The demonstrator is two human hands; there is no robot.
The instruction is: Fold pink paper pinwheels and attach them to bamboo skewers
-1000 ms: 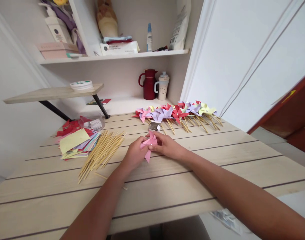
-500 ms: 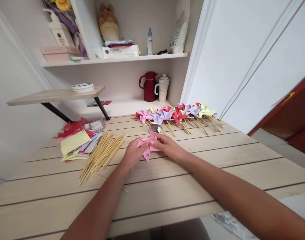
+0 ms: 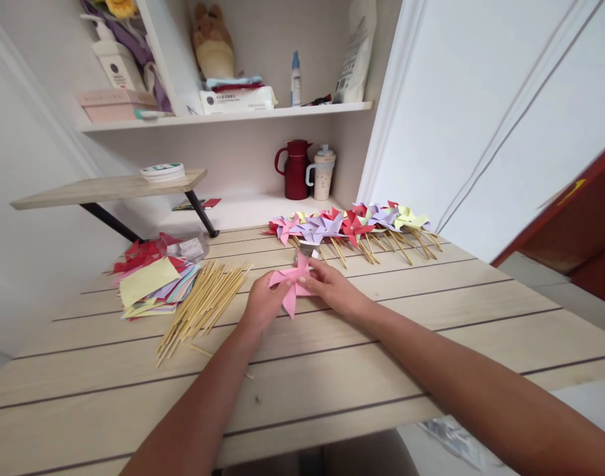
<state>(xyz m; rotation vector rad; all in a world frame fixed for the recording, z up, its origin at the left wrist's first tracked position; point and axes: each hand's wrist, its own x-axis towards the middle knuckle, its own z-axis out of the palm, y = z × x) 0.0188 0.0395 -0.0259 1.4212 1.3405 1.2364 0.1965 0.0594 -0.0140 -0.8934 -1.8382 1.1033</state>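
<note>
A pink paper pinwheel (image 3: pixel 291 301) is held just above the table between both hands, its folded blades spread. My left hand (image 3: pixel 265 301) grips its left side, thumb toward the centre. My right hand (image 3: pixel 334 287) pinches it from the right, with the thumb near the middle. No stick shows on this pinwheel. Behind my hands, a small clear container (image 3: pixel 309 250) sits partly hidden. Finished pinwheels (image 3: pixel 326 228) in red, purple, pink and pale yellow lie on their sticks at the back right. To the left are a pile of thin wooden sticks (image 3: pixel 203 307) and a stack of coloured paper (image 3: pixel 151 287).
A small raised wooden shelf (image 3: pixel 108 188) on black legs stands at the back left. A dark red jug (image 3: pixel 296 170) and a speckled cup (image 3: pixel 323 175) stand in the white cabinet's recess. A tiny scrap (image 3: pixel 257 398) lies near the table's front.
The pinwheel has shifted slightly in my fingers; a small round dot seen on its lower blade before no longer shows there. A tiny scrap now shows on the table in front.
</note>
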